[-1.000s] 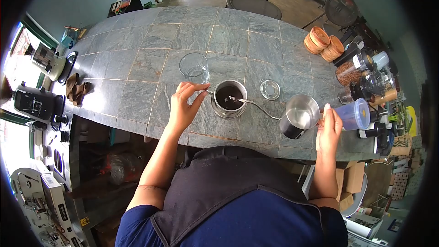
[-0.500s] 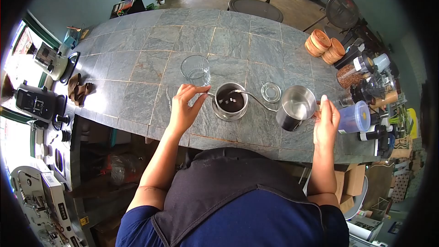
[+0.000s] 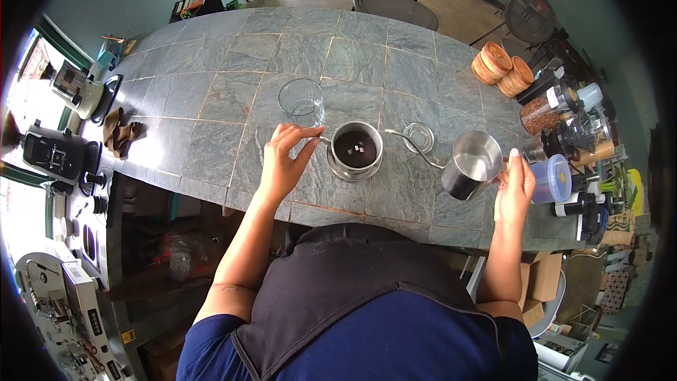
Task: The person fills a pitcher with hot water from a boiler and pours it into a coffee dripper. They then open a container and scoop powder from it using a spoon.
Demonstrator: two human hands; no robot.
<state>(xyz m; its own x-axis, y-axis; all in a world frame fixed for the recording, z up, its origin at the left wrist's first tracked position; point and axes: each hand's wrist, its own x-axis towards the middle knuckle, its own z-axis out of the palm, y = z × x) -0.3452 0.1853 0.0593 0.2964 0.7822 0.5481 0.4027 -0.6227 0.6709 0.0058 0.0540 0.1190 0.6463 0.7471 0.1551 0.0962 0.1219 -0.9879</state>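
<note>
A metal coffee filter (image 3: pixel 345 173) stands on the tiled counter, with a wide brim at its base and dark liquid inside. My left hand (image 3: pixel 283 159) pinches its small side handle between thumb and fingers. In my right hand (image 3: pixel 515 187) is the handle of a gooseneck kettle (image 3: pixel 464 185), lidless and steel inside, held to the filter's right. Its spout tip is outside the filter's rim, and no stream shows. A shiny round disc (image 3: pixel 421 134) lies under the spout. Beyond my left hand is a clear glass (image 3: pixel 300 102).
At the right stand wooden containers (image 3: pixel 493 63), a jar of beans (image 3: pixel 539 118) and a blue-lidded plastic tub (image 3: pixel 550 180). A brown cloth (image 3: pixel 120 134) and coffee grinders (image 3: pixel 56 152) are at the left. Chairs (image 3: pixel 395 8) stand past the counter's far edge (image 3: pixel 303 8).
The kettle has moved right with my right hand, taking its spout tip from over the filter to outside its rim. My left hand keeps its pinch on the handle.
</note>
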